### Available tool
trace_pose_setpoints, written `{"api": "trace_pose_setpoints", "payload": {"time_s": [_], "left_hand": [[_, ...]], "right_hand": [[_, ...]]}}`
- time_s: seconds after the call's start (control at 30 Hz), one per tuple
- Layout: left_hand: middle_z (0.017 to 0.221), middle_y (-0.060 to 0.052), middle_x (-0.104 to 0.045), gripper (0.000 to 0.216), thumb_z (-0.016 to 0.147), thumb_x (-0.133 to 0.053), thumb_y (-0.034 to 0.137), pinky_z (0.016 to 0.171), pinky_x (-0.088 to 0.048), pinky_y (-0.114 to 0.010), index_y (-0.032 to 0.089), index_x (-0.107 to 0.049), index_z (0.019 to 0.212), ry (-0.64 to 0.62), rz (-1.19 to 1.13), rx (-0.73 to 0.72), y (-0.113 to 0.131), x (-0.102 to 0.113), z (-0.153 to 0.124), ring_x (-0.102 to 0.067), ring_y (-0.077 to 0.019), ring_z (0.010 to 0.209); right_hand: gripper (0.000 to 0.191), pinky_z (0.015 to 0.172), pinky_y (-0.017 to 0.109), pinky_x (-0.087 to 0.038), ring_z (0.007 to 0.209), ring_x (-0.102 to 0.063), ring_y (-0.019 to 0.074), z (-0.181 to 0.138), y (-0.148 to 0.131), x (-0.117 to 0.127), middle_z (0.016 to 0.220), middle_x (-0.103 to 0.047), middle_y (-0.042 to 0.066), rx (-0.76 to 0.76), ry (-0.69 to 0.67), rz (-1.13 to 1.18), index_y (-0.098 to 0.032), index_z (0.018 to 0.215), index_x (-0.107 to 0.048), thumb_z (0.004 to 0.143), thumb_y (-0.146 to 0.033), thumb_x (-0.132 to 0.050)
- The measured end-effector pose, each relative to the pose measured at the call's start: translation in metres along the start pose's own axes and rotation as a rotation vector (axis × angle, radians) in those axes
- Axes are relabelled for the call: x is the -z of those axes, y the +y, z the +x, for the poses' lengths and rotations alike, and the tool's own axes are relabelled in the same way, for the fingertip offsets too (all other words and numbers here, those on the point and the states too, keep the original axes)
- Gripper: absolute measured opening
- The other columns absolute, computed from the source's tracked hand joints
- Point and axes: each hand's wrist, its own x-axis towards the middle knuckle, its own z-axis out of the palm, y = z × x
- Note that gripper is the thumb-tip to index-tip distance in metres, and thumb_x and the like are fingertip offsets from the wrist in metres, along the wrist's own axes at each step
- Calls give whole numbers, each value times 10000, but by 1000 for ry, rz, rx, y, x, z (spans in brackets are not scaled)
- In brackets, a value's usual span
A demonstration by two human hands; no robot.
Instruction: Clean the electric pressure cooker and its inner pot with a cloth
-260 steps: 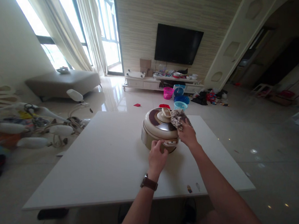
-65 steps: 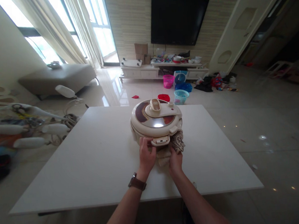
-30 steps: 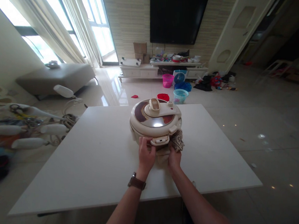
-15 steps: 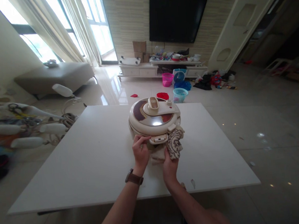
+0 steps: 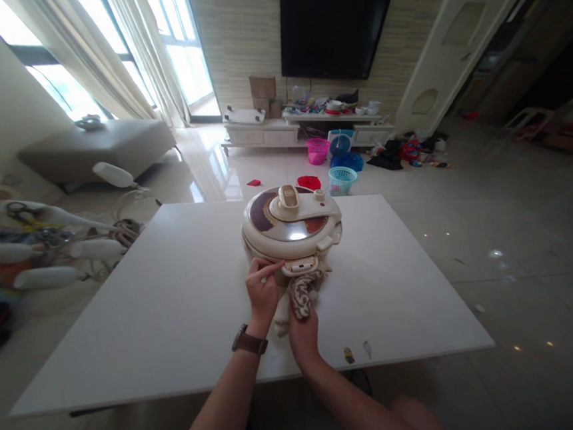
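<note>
Your left hand (image 5: 262, 291) rests against the near side of the cooker (image 5: 290, 231), fingers curled at its front latch, gripping nothing that shows. Your right hand (image 5: 303, 334) clutches a patterned cloth (image 5: 304, 292) just below that latch. The cooker stands on the white table (image 5: 174, 305), toward its far edge.

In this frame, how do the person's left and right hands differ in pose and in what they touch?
The left hand wears a brown wristwatch and rests its fingers against the cream pressure cooker beside the front latch. The right hand, bare at the wrist, sits nearer the table edge and grips a patterned cloth. Both are over the white table, in front of the cooker.
</note>
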Motion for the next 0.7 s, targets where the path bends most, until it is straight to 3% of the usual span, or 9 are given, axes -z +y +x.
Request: {"api": "trace_pose_setpoints", "payload": {"time_s": [0.3,0.6,0.7], "left_hand": [[864,-35,-638,392,871,-596,80,798,-532,-305,312,-888,989,-63,11,-17,0,6,2,-607,-164,831],[857,-37,-635,392,865,-612,73,809,-525,-304,325,-885,992,-67,-36,-9,-2,5,3,-611,-164,842],[851,-37,-639,379,873,-619,76,798,-523,-303,324,-885,979,-68,-42,-3,-2,5,3,-610,-162,829]], "right_hand": [[480,972,454,-608,1048,-766,309,11,-3,1,1046,-826,136,75,130,22,-143,1049,-783,781,-541,-773],[534,1003,450,-576,1104,-746,332,75,-20,27,1124,-823,167,127,247,-58,-114,1104,-794,751,-512,-749],[550,966,447,-585,1088,-750,342,82,-20,30,1101,-824,178,144,249,-85,-97,1111,-794,762,-520,-743]]}}
